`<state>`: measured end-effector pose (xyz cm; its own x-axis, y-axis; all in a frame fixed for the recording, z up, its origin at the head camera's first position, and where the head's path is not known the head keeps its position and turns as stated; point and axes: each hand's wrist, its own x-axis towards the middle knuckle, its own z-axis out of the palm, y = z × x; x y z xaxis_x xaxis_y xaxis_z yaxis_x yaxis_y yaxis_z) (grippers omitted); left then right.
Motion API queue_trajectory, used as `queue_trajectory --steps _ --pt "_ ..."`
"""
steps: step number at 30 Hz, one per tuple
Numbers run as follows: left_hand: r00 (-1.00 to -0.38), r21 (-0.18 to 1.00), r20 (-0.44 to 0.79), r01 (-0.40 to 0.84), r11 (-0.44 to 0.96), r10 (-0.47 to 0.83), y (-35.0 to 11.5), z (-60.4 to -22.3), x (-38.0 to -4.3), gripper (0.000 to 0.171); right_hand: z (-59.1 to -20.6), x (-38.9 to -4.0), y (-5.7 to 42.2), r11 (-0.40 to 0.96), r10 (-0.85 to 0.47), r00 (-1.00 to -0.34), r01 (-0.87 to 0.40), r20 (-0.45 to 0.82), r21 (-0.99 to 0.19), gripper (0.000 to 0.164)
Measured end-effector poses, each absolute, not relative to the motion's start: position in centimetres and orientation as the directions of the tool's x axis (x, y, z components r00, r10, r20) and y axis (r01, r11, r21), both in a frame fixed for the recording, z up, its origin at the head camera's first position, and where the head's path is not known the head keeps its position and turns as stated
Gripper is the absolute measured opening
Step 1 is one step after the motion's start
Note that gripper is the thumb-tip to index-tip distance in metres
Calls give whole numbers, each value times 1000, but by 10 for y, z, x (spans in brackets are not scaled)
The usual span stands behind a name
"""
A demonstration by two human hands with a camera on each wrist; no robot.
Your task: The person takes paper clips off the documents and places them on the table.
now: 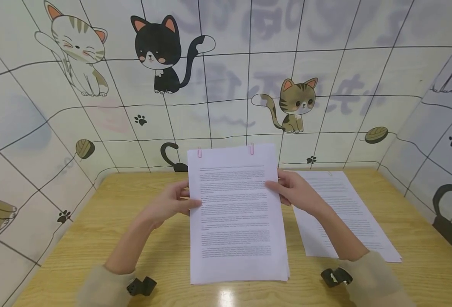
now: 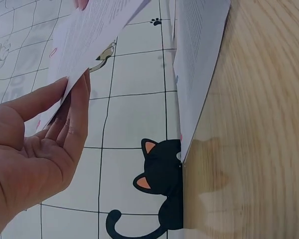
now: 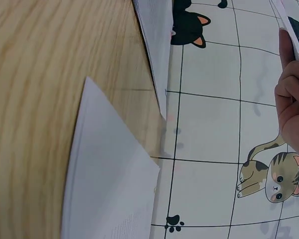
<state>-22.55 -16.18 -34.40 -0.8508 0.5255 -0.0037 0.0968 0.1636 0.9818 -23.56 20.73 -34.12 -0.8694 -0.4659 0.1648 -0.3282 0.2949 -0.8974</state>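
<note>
A printed sheet or thin set of sheets (image 1: pixel 233 213) is held up between my two hands in the head view, with two pink paper clips (image 1: pixel 252 149) on its top edge. My left hand (image 1: pixel 164 202) pinches its left edge, thumb in front and fingers behind. On the opposite edge, my right hand (image 1: pixel 298 192) grips it the same way. The left wrist view shows the left thumb and fingers closed on the paper, raised above the table. Lower down there, another printed stack (image 2: pixel 199 64) lies on the table, mostly hidden by the held paper in the head view.
To the right, a second printed stack (image 1: pixel 341 213) lies on the wooden table (image 1: pixel 141 256), a clip at its top edge. A wall covering (image 1: pixel 226 85) with cartoon cats rises behind the table and along both sides. Black wrist devices (image 1: pixel 141 286) sit at the sleeves.
</note>
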Motion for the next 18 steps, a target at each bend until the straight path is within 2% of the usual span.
queue_trajectory --steps 7,13,18 --pt "-868 975 19 127 184 496 -149 -344 -228 44 -345 -231 219 313 -438 -883 -329 172 -891 36" --pt "-923 964 107 188 190 369 -139 -340 -234 31 -347 -229 227 348 -405 -896 -333 180 -876 34" --pt "-946 951 211 257 174 245 -130 -335 -240 26 -347 -229 230 341 -412 -895 -325 171 -882 34"
